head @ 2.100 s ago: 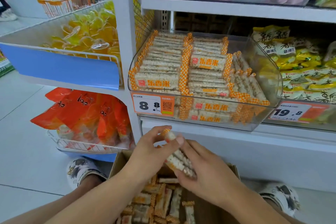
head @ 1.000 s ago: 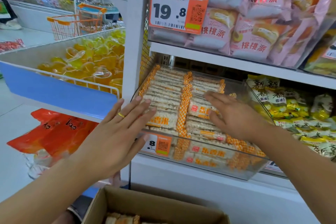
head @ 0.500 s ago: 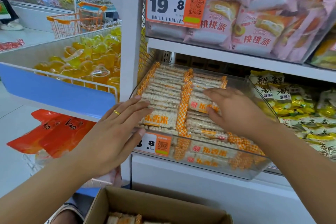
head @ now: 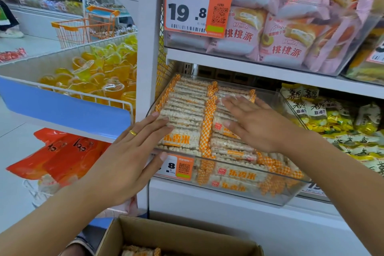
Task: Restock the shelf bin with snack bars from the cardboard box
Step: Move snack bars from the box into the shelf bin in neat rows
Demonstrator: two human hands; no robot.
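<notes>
A clear plastic shelf bin (head: pixel 280 195) holds rows of rice snack bars (head: pixel 187 108) in orange-checked wrappers. My left hand (head: pixel 126 160) lies flat at the bin's front left corner, with its straight fingers on the left row and the thumb against the front wall. My right hand (head: pixel 253 122) lies flat, fingers spread, on top of the right row of bars. Neither hand holds a bar. The cardboard box (head: pixel 172 237) stands open at the bottom of the view, and a few bars (head: pixel 141 250) show inside it.
A shelf above carries pink pastry packs (head: pixel 286 27) behind an orange 19.8 price tag (head: pixel 197 9). Yellow snack packs (head: pixel 332 120) fill the bin on the right. To the left is a wire basket of yellow jelly cups (head: pixel 97 77), with orange bags (head: pixel 62 154) below it.
Both hands rose from the box, where they held bars, to the bin. In the last half second the right hand flattened and slid toward the back of the right row.
</notes>
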